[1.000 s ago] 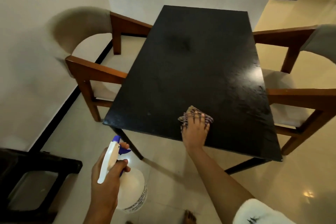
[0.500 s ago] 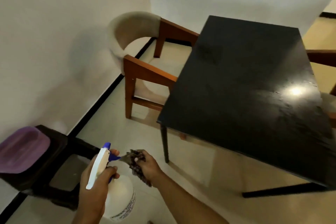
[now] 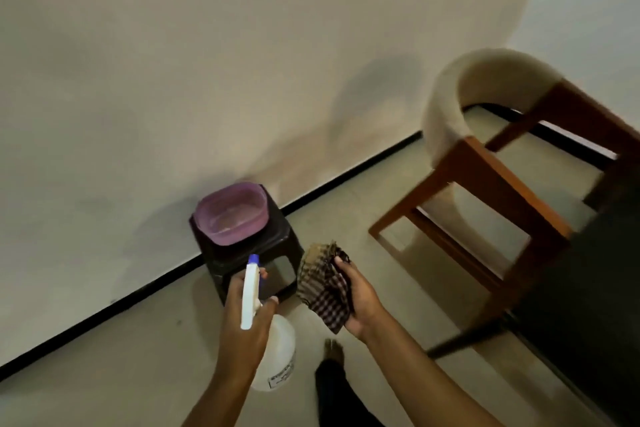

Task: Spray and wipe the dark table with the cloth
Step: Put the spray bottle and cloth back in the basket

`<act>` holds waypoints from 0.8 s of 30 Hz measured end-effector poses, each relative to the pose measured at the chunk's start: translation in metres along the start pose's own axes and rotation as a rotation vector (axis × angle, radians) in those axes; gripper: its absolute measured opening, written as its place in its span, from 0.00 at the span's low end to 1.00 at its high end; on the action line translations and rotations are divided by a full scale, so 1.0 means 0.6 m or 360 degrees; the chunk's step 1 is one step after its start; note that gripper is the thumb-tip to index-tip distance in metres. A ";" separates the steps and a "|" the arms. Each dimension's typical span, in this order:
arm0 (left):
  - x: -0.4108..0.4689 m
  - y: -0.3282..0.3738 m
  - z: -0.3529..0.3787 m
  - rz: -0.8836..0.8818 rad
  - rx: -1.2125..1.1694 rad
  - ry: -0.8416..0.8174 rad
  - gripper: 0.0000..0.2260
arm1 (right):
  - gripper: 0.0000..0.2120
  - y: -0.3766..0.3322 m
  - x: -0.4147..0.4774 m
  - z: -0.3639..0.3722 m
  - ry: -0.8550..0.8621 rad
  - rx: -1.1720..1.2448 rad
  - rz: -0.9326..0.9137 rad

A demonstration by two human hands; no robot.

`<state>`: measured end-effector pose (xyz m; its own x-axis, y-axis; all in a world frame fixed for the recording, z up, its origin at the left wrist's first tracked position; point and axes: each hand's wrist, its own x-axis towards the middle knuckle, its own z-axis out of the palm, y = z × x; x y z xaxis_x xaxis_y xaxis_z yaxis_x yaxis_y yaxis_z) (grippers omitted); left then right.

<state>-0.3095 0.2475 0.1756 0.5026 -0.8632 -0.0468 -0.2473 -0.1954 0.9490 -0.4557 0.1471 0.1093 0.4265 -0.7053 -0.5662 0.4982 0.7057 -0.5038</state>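
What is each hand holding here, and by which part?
The left hand grips the spray bottle by its neck, under the trigger head. The right hand holds the bunched checked cloth by its right side.

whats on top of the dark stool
A purple basin sits on the stool, covering most of its top. Its contents are too blurred to tell. The left hand partly hides the stool's front.

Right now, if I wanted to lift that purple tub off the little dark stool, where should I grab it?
Probably by its rim, one hand on each side, coming down from above. The purple tub sits open side up on the stool, with the wall close behind.
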 end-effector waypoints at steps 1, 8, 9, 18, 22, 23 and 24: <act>0.029 -0.008 -0.011 0.0023 0.0055 0.0019 0.18 | 0.24 0.000 0.027 0.023 -0.0042 -0.0035 0.0055; 0.251 -0.059 -0.056 0.0006 0.0405 0.0157 0.19 | 0.17 -0.018 0.248 0.156 -0.0052 -0.0409 0.0232; 0.284 -0.059 -0.061 0.0017 0.0428 0.0182 0.19 | 0.17 -0.024 0.279 0.172 -0.0045 -0.0459 0.0236; 0.563 -0.123 -0.097 -0.0046 0.0443 0.0509 0.25 | 0.14 -0.089 0.490 0.297 0.0002 -0.0753 0.0272; 0.662 -0.198 -0.100 -0.0190 0.0504 0.0409 0.26 | 0.14 -0.077 0.557 0.314 0.0159 -0.0871 0.0359; 0.684 -0.221 -0.103 -0.0207 0.0508 0.0371 0.25 | 0.14 -0.073 0.574 0.317 0.0223 -0.0855 0.0371; 0.702 -0.246 -0.103 -0.0203 0.0509 0.0347 0.23 | 0.13 -0.068 0.589 0.316 0.0276 -0.0824 0.0379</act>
<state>-0.0100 -0.0588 0.0353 0.7012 -0.7106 -0.0582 -0.3995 -0.4592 0.7934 -0.1822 -0.1434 0.0534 0.3301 -0.5329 -0.7791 -0.0479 0.8149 -0.5777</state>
